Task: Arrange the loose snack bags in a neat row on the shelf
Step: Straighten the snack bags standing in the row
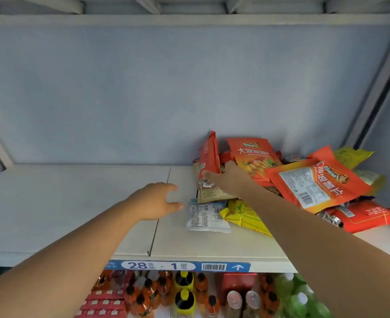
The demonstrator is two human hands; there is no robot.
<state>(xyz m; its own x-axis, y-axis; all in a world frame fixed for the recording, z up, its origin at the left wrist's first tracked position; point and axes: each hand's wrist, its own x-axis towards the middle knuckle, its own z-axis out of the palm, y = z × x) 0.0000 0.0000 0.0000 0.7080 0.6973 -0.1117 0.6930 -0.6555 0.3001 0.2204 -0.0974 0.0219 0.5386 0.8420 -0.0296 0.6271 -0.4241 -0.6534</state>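
Right hand [227,180] is in the heap of snack bags [361,216]. Its fingers [209,179] and thumb are curled round the lower end of a narrow red foil snack bag [209,154], which stands on edge above them. Left hand [153,201] hovers empty over the pale white shelf [74,203], fingers [174,206] spread apart.

Just right of the left fingers lies a flat white plastic snack bag [206,218], and beyond it a crinkled yellow snack bag [244,214]. Under the right fingers is a tan snack bag [212,195]. Right of them are an upright orange chip bag [251,154] and a big orange chip bag lying label-up [315,182].

Step in hand, my read: pull the red bag out and start the row.
- Lift it clear of the tan bag before going left, so the pile doesn't drag along.
- Grip low and firm, since foil likely slips.
- Stand it against the blue-grey back wall [143,99], left of the left fingers, with the left hand steadying it.

Row not begun; every bag sits at the right.
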